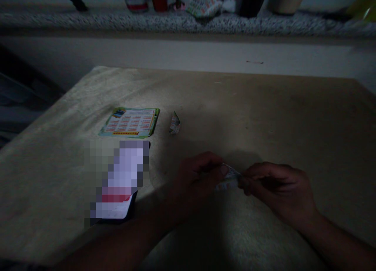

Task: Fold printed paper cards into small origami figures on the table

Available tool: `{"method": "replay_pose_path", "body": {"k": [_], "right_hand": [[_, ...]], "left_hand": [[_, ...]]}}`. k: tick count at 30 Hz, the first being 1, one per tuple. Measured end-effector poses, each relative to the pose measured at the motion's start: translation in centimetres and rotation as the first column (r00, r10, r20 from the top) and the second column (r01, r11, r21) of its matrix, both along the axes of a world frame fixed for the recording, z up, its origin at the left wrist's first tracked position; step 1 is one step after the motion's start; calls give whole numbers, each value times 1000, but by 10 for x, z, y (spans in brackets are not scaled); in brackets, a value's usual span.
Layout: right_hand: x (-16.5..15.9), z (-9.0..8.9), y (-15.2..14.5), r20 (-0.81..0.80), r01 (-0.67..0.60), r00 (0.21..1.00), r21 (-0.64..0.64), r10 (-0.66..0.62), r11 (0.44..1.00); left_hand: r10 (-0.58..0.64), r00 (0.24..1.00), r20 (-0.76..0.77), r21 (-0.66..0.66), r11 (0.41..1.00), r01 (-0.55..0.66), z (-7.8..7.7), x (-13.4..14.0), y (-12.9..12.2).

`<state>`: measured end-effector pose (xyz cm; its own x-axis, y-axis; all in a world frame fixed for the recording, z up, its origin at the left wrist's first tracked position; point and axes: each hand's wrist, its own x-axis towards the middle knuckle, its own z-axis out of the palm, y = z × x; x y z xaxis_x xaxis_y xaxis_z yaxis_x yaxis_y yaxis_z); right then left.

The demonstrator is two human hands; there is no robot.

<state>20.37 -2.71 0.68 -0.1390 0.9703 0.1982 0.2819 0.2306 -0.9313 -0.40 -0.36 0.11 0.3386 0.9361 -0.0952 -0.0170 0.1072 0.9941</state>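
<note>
Between my two hands is a small printed piece of paper (230,173), its near side folded or bent. My left hand (199,173) pinches its left edge between thumb and fingers. The right edge sits in the fingertips of my right hand (276,188), which are also pinched together. My fingers hide part of the paper, and dim light blurs its print. Farther back on the table, a small folded paper piece (175,124) stands by itself. Left of it lies a stack of printed calendar cards (131,122).
A lit phone (123,181), its screen pixelated, lies left of my hands on the cloth-covered table (223,102). Behind the table runs a speckled stone ledge (117,24) carrying a crumpled printed packet (204,5), a red container (159,0), a dark container (252,2) and other items.
</note>
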Motion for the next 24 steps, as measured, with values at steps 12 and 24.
{"method": "replay_pose_path", "body": {"k": [12,24], "right_hand": [[-3,2,-1,176,-10,984,163,-19,987],[-9,9,-11,340,-124,940,320,8,939]], "left_hand": [[92,925,-369,478,872,104,10,2,-2],[190,860,-473,761,581,290,16,1,2]]}}
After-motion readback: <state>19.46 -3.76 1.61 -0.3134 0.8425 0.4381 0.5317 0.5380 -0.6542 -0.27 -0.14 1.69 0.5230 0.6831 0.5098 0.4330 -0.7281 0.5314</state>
